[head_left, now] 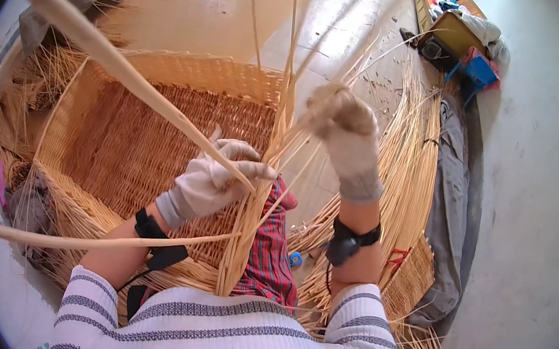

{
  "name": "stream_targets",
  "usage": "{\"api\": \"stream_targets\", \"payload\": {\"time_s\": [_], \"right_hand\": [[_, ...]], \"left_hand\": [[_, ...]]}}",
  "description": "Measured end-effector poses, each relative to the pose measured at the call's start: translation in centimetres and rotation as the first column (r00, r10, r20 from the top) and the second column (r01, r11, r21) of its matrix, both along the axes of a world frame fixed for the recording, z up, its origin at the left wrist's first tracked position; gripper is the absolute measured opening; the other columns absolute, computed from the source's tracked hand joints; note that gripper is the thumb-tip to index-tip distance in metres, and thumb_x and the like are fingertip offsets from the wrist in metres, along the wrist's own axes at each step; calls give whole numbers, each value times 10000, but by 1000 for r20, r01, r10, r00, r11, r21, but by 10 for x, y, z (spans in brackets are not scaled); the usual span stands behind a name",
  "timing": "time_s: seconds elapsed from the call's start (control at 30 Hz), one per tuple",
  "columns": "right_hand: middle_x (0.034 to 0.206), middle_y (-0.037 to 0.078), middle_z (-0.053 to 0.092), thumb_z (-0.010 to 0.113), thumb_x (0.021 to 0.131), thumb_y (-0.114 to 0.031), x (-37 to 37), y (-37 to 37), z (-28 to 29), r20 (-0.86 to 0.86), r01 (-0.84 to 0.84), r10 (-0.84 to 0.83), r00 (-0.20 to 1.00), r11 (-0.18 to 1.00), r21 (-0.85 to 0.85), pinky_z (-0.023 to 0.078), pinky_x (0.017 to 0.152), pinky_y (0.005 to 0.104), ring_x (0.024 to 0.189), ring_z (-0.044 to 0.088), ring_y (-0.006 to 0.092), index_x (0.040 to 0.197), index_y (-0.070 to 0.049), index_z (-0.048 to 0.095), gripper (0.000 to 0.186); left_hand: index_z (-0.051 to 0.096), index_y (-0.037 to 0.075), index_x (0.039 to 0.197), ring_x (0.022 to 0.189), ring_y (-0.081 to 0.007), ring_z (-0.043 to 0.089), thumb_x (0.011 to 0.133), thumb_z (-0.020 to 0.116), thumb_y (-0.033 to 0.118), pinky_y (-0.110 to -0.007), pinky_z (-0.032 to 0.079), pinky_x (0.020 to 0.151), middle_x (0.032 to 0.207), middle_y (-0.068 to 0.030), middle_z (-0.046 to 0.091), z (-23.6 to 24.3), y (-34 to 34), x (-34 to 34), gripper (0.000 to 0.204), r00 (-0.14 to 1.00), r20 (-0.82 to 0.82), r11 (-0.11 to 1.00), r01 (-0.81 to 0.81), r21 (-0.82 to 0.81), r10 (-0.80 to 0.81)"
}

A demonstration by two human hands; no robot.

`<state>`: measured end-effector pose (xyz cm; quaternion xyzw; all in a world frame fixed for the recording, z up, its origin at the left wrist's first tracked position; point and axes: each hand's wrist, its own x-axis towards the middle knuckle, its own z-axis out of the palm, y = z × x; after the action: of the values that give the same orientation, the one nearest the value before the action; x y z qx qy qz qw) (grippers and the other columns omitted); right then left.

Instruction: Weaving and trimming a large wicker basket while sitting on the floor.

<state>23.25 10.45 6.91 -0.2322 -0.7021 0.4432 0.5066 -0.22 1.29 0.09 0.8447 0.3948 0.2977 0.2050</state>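
Observation:
A large rectangular wicker basket [142, 142] lies in front of me, brown woven inside and pale at its walls. My left hand [212, 180], in a whitish work glove, reaches across its inside and grips the near right rim [235, 253], with the index finger laid over it. A thick peeled rod [130, 77] slants across the view and ends at that hand. A second thick rod [101, 244] sticks out leftward from the rim lower down. Right of the rim, my gloved right hand [349, 131] is raised and closed around thin willow rods, its fingers blurred by motion.
A long pile of loose willow rods [407, 170] lies on the floor to the right, beside a grey cloth [447, 218]. Beyond are a blue stool [478, 72] and a filled yellow crate [453, 31]. Red plaid cloth [272, 258] shows below the rim. More rods [59, 78] lie at left.

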Motion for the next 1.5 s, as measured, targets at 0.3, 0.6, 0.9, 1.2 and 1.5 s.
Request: {"api": "stream_targets", "payload": {"time_s": [0.3, 0.6, 0.9, 1.2, 1.5], "right_hand": [[953, 132, 618, 872, 791, -373, -9, -143, -80, 259, 420, -414, 872, 907, 35, 521, 901, 399, 942, 642, 299, 1128, -3, 588, 575], [903, 224, 644, 769, 728, -636, -31, -195, -48, 853, 449, -231, 467, 894, -4, 495, 886, 480, 946, 622, 395, 910, 47, 626, 722], [880, 220, 621, 785, 761, -518, -28, -166, -58, 811, 163, -231, 537, 972, 168, 523, 814, 501, 916, 610, 403, 877, 34, 597, 594], [1038, 128, 730, 669, 953, -447, 18, -85, 12, 675, -335, 269, 688, 942, -34, 562, 861, 442, 983, 707, 343, 1124, -104, 695, 385], [986, 92, 692, 565, 1064, -278, 1, -102, -124, -896, -692, -39, 443, 620, -370, 564, 879, 428, 1041, 673, 256, 1258, -45, 581, 304]], "left_hand": [[665, 152, 1329, 1530, -439, 275, 978, 636, 512, -476, 270, 1225, 1626, -210, 382, -15, 12, 1, 503, 999, 20, 996, 49, 80, -51], [592, 63, 1038, 1498, -364, 348, 861, 827, 261, -442, 361, 1166, 1620, -236, 354, -25, 6, 53, 355, 915, 400, 932, 97, -349, 54], [566, 90, 1020, 1544, -286, 285, 886, 767, 78, -425, 344, 1181, 1677, -177, 291, -48, 23, 39, 242, 689, 716, 766, 400, -504, 112], [551, 96, 1012, 1427, -249, 432, 869, 779, 92, -378, 430, 1072, 1664, -163, 315, -30, 22, 37, 269, 608, 702, 622, 398, -674, 372], [600, 70, 1039, 1455, -300, 422, 818, 867, 173, -391, 478, 1073, 1635, -209, 337, -35, 29, 41, 361, 830, 554, 884, 214, -415, 59]]}}
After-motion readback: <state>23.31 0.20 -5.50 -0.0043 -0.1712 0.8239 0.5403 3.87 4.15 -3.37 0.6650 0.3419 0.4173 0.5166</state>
